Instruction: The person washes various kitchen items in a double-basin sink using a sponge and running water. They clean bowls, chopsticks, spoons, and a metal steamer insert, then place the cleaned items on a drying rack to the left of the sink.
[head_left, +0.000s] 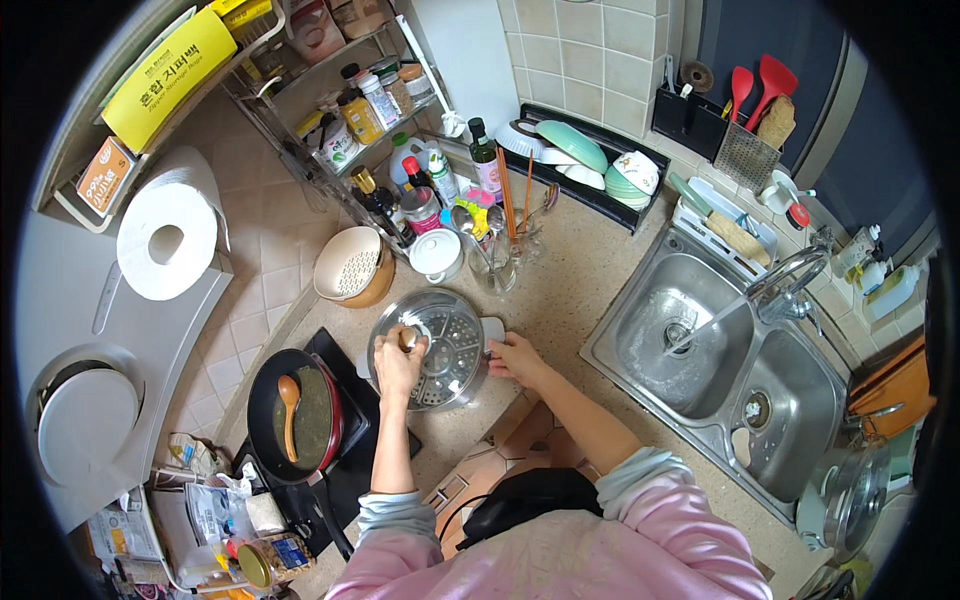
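Observation:
A round steamer pot with pale side handles stands on the stone counter. Its clear glass lid (450, 330) lets a perforated metal steamer plate (457, 356) show through. My left hand (399, 364) grips the lid's round knob (407, 338). At the pot's right side, my right hand (517, 358) has its fingers on the pale side handle (493, 330). To the left, a black frying pan with a red outside (330, 420) sits on a black hob (356, 442). A wooden spoon (288, 420) lies in the pan, over a film of oily liquid.
Water runs from the faucet (784, 277) into the steel double sink (622, 322). Behind the pot stand a tan pot with a strainer (352, 262), a white lidded jar (436, 255) and a glass jar of utensils (493, 270). Bowls fill a black rack (645, 217).

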